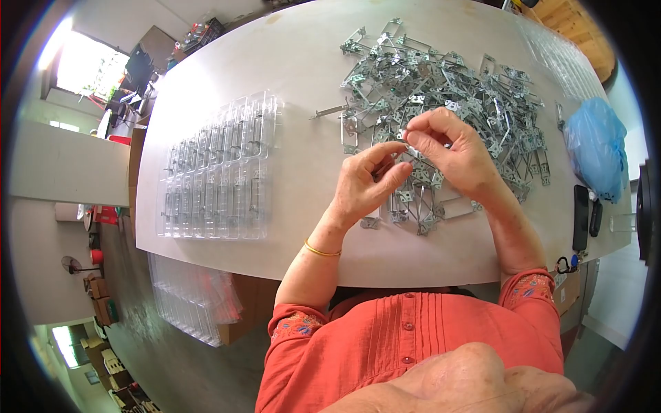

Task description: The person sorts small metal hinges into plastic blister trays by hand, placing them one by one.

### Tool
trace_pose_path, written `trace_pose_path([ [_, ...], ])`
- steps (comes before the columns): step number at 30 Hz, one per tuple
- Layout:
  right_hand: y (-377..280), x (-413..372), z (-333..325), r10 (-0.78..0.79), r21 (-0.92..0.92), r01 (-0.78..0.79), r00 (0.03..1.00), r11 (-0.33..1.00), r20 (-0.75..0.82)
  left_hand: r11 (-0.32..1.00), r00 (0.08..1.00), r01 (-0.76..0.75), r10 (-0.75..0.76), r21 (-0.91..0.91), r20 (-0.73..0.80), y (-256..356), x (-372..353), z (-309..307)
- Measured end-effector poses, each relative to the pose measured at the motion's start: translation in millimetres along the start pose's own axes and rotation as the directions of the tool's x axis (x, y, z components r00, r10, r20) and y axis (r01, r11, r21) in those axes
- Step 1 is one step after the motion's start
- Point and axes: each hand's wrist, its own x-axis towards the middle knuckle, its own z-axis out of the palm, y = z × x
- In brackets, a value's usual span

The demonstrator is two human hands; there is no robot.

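Note:
My left hand (372, 177) and my right hand (451, 148) are raised close together at the near edge of a large heap of metal brackets (441, 82). The thumb and fingers of each hand are pinched together. Something small and metallic shows at the right fingertips, but its shape is unclear. Whatever the left fingers hold is mostly hidden. To the left lies a clear plastic tray (217, 168) with two rows of slots holding metal parts. One long bracket (329, 111) lies apart, left of the heap.
At the right are a blue plastic bag (596, 148), a black phone (580, 217) and a small dark object (595, 218). More clear trays (561, 58) lie at the far right corner. Stacked trays (196, 296) stand below the table's left front edge (206, 249).

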Motion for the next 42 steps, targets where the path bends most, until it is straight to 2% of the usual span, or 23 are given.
trace_pose_path([
  [1, 0, 1, 0, -0.017, 0.042, 0.019, 0.999, 0.999, -0.041, 0.999, 0.998, 0.04, -0.042, 0.03, 0.05, 4, -2, -2],
  [3, 0, 5, -1, -0.046, 0.124, 0.061, 0.991, 0.99, -0.124, 0.989, 0.998, 0.053, -0.047, -0.136, 0.052, 2, -3, 5],
  [6, -12, 7, -9, 0.065, 0.253, -0.04, 0.994, 0.967, -0.088, 0.895, 0.997, 0.082, -0.079, -0.438, 0.024, -6, -1, 5],
  [8, -20, 6, -11, 0.145, 0.216, -0.136, 0.989, 0.967, -0.025, 0.775, 0.994, 0.106, -0.099, -0.623, 0.047, -4, 1, -8],
  [9, -22, 5, -10, 0.185, 0.194, -0.182, 0.983, 0.964, 0.006, 0.759, 0.995, 0.087, -0.103, -0.645, 0.013, -6, 2, -8],
  [12, -15, 1, -2, 0.136, 0.067, -0.139, 0.99, 0.988, 0.049, 0.694, 0.993, 0.074, -0.116, -0.716, -0.01, -6, 3, -9],
  [15, -9, 0, 0, 0.151, 0.065, -0.156, 0.986, 0.986, 0.074, 0.681, 0.99, 0.077, -0.139, -0.729, -0.024, -6, 3, -8],
  [21, -10, -1, -1, 0.167, 0.001, -0.168, 0.982, 0.986, 0.087, 0.7, 0.996, 0.06, -0.091, -0.712, -0.006, -10, 3, -8],
  [25, -12, -1, -4, 0.171, -0.054, -0.166, 0.98, 0.985, 0.105, 0.781, 0.999, 0.004, -0.036, -0.625, -0.039, -13, 2, -9],
  [28, -17, -1, -4, 0.188, -0.019, -0.187, 0.975, 0.982, 0.117, 0.807, 0.999, 0.03, -0.047, -0.59, -0.012, -19, 1, -11],
  [30, -19, 1, -7, 0.252, 0.083, -0.27, 0.951, 0.959, 0.178, 0.843, 0.997, 0.071, -0.06, -0.534, 0.039, -20, -1, -9],
  [34, -10, 8, -16, 0.313, 0.279, -0.427, 0.873, 0.86, 0.373, 0.87, 0.996, 0.086, -0.087, -0.485, 0.021, -11, -1, -4],
  [40, -9, 14, -23, 0.366, 0.317, -0.541, 0.802, 0.779, 0.471, 0.88, 0.989, 0.139, -0.104, -0.454, 0.102, -9, -2, -8],
  [42, -4, 13, -17, 0.355, 0.275, -0.474, 0.852, 0.837, 0.385, 0.892, 0.985, 0.159, -0.117, -0.423, 0.124, -4, -2, -6],
])
